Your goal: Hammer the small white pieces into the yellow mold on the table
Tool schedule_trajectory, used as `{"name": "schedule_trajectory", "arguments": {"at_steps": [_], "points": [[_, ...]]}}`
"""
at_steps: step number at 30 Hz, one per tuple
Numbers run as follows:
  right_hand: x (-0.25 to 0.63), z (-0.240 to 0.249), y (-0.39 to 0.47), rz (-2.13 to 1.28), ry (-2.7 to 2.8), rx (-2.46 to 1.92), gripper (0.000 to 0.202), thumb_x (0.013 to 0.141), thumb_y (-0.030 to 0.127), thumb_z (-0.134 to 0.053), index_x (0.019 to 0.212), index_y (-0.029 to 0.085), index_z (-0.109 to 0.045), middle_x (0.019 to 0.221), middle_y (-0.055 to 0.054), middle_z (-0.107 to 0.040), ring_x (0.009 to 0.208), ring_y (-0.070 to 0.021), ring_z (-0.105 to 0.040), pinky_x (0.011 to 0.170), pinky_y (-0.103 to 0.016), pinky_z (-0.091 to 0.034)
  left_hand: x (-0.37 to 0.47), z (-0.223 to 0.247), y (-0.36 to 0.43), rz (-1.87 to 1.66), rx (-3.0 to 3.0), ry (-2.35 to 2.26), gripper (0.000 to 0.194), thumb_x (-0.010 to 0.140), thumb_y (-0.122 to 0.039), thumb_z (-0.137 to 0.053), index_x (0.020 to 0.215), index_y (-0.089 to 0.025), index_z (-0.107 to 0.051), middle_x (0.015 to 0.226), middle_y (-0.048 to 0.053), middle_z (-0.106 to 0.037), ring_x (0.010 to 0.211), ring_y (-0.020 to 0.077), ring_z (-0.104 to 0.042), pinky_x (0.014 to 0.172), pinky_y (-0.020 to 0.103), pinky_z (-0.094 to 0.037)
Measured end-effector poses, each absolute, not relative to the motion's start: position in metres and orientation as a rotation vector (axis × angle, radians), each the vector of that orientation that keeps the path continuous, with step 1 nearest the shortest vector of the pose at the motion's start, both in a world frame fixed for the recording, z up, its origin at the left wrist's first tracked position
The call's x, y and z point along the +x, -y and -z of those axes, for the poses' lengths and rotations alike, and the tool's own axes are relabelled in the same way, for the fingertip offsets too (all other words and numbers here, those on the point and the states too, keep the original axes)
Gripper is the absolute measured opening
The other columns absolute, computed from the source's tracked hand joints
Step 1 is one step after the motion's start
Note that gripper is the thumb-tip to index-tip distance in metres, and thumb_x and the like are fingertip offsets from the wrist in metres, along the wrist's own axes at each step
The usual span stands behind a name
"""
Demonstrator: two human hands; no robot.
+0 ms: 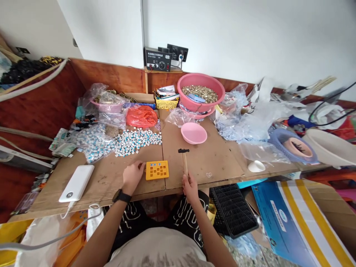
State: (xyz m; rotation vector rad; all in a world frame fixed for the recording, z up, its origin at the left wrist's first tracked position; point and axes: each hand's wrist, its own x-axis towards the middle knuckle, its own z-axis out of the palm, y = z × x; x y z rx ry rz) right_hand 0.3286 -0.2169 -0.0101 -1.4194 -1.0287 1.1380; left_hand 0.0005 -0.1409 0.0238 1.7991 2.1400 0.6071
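My right hand (190,185) is wrapped around the wooden handle of a small hammer (185,163), whose black head points away from me above the table. A yellow plastic tray (157,177) with square holes lies flat in front of me. Several small white-and-blue pieces (155,164) sit in its far row. At the tray's left edge is my left hand (133,175), its fingers curled and pressed together; whatever they pinch is hidden. A dark watch (121,196) is on that wrist. Beyond the tray spreads a large pile of white-and-blue pieces (136,141).
A small pink bowl (194,133) stands past the hammer. Behind it, a larger pink basin (200,79) holds brass-coloured parts. A white power bank (77,183) lies at left with its cable. Plastic bags (247,118) and a white cup (256,166) are at right.
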Motion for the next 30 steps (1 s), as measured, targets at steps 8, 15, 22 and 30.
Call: {"name": "schedule_trajectory", "arguments": {"at_steps": [8,15,22,30], "points": [[0.327,0.01,0.216,-1.146,0.937,-1.424,0.071,0.098,0.088,-0.071,0.123,0.023,-0.064,0.069,0.01,-0.048,0.047,-0.0105,-0.037,0.038,-0.022,-0.034,-0.007,-0.01,0.149,-0.903,1.946,-1.776,0.029,0.106,-0.033,-0.058,0.106,-0.03,-0.087,0.125,0.009,-0.089,0.116,0.0314,-0.084,0.108,0.044,-0.066],[0.328,0.009,0.221,-1.101,0.93,-1.431,0.068,0.101,0.086,-0.071,0.126,0.022,-0.065,0.066,0.011,-0.048,0.045,-0.0106,-0.039,0.038,-0.022,-0.037,0.012,0.004,0.157,-1.143,1.715,-1.915,0.027,0.105,-0.036,-0.07,0.123,-0.025,-0.087,0.127,0.011,-0.089,0.116,0.0318,-0.085,0.111,0.046,-0.067],[0.333,0.01,0.222,-1.124,1.004,-1.402,0.056,0.105,0.079,-0.072,0.117,0.025,-0.066,0.065,0.01,-0.049,0.045,-0.0114,-0.04,0.037,-0.023,-0.038,0.013,-0.005,0.157,-1.032,2.016,-1.614,0.023,0.111,-0.038,-0.07,0.117,-0.029,-0.09,0.119,0.007,-0.09,0.111,0.0299,-0.085,0.11,0.046,-0.067],[0.332,0.006,0.218,-1.146,1.007,-1.416,0.06,0.102,0.081,-0.072,0.116,0.024,-0.065,0.068,0.008,-0.051,0.046,-0.0111,-0.04,0.037,-0.022,-0.037,0.024,-0.011,0.141,-0.846,2.085,-1.537,0.024,0.109,-0.028,-0.068,0.115,-0.027,-0.091,0.115,0.009,-0.089,0.107,0.0289,-0.082,0.103,0.044,-0.067]]}}
